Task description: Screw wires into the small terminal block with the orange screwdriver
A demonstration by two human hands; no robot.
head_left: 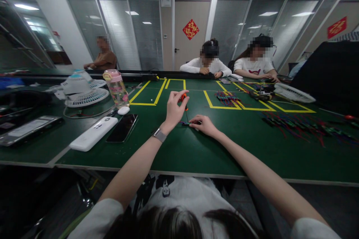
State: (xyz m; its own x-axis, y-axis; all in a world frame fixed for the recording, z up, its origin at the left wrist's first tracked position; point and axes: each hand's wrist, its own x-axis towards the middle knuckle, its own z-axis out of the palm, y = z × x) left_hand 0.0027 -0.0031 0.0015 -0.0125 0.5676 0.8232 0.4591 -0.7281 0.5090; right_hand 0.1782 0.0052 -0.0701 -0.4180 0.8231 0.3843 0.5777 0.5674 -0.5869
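Observation:
My left hand [176,107], with a watch [159,134] on its wrist, grips the orange and black handle of a screwdriver [183,97]. The screwdriver stands nearly upright, its thin shaft running down to a small dark part with wires [185,123] on the green table [179,149]. Low at the table, my right hand [204,124] pinches the right end of that small part between thumb and fingers. The screwdriver's tip meets the part, but the exact contact point is too small to make out.
Left of my hands are a black phone [122,128], a white power bank [94,133], a bottle [116,87] and a fan [84,91]. Wired parts [227,99] lie within yellow tape, with more wired parts [297,124] at right. Three people sit beyond.

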